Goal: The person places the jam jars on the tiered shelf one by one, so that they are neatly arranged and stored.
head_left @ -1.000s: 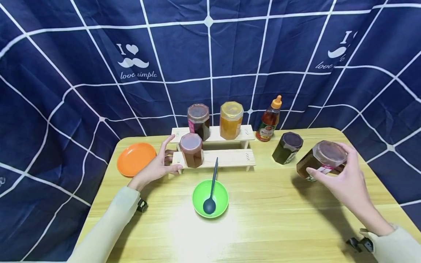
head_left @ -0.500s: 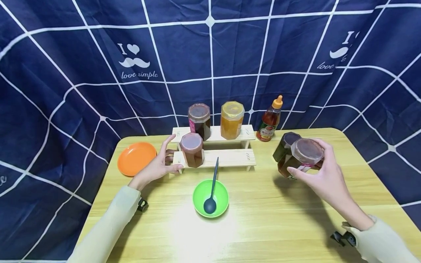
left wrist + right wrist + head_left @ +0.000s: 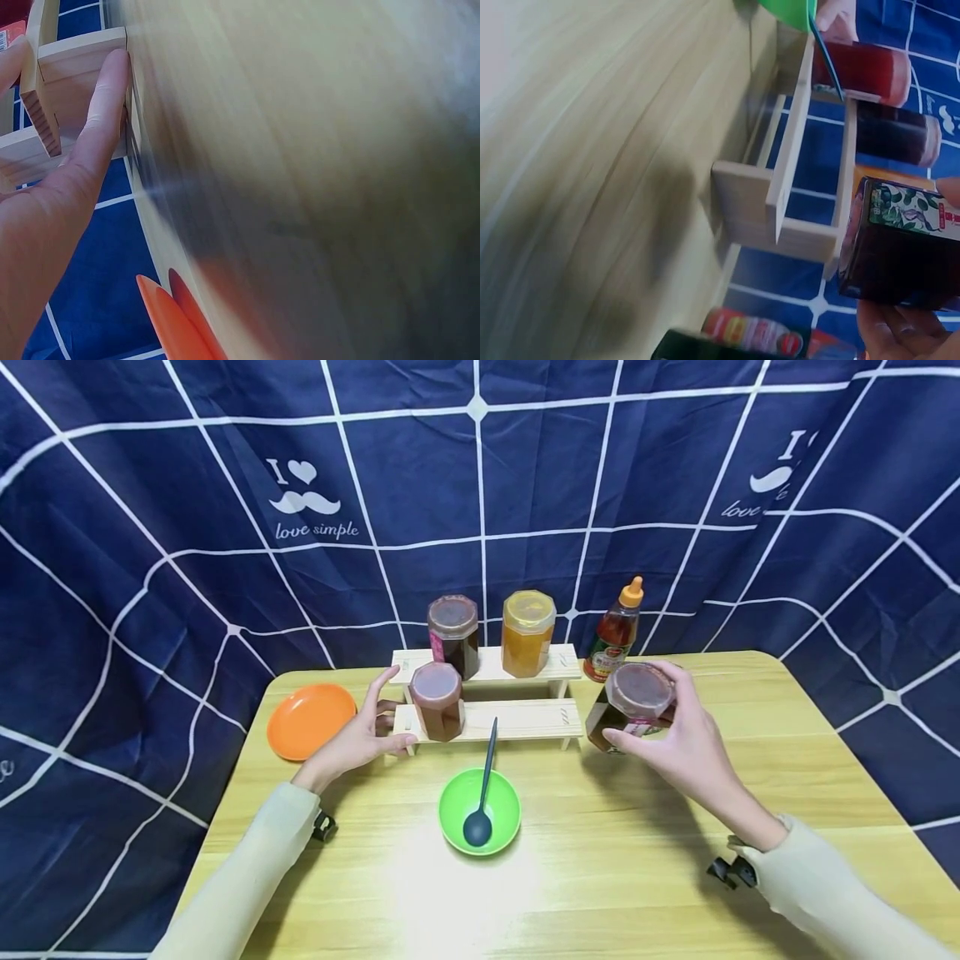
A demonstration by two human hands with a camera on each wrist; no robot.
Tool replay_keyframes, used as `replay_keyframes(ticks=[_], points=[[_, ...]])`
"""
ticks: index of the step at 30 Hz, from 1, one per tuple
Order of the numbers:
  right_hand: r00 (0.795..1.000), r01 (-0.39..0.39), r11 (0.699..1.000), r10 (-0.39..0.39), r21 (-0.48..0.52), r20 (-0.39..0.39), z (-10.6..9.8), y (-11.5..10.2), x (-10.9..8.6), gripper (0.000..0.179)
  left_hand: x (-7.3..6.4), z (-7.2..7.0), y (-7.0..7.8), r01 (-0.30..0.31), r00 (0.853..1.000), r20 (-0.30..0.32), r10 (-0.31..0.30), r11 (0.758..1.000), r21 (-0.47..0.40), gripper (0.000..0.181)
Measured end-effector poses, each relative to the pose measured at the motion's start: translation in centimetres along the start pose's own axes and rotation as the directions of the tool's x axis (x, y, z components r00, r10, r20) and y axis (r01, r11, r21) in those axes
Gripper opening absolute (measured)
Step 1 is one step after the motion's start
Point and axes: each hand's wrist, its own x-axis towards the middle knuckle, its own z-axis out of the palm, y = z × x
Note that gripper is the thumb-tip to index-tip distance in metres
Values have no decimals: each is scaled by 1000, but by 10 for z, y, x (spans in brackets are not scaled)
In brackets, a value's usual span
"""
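Note:
My right hand [image 3: 686, 735] grips a dark jam jar [image 3: 640, 687] with a translucent lid, tilted, right of the two-tier wooden rack [image 3: 517, 720]. In the right wrist view its printed label [image 3: 911, 208] shows. My left hand [image 3: 360, 735] rests against the rack's left end, index finger and thumb extended; the left wrist view shows one straight digit along its wooden leg [image 3: 79, 64]. A reddish-brown jar [image 3: 437, 706] stands on the lower tier. On the upper tier are a dark jar [image 3: 453, 639] and a yellow jar [image 3: 528, 635].
A green bowl [image 3: 453, 818] with a black spoon [image 3: 477, 827] is in front of the rack. An orange plate [image 3: 309, 722] lies at left. A sauce bottle [image 3: 611, 639] stands right of the rack; another dark jar [image 3: 686, 346] is mostly hidden behind the held one.
My right hand has carried the dark jam jar leftward, past the other dark jar and closer to the rack. The left hand has stayed at the rack's end.

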Motion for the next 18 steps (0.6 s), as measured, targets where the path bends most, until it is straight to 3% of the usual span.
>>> replay_keyframes(ticks=[18], points=[[997, 34, 996, -39, 79, 69, 64, -8, 25, 104, 0, 0, 0, -3, 1000, -3, 3, 1000, 2, 117]])
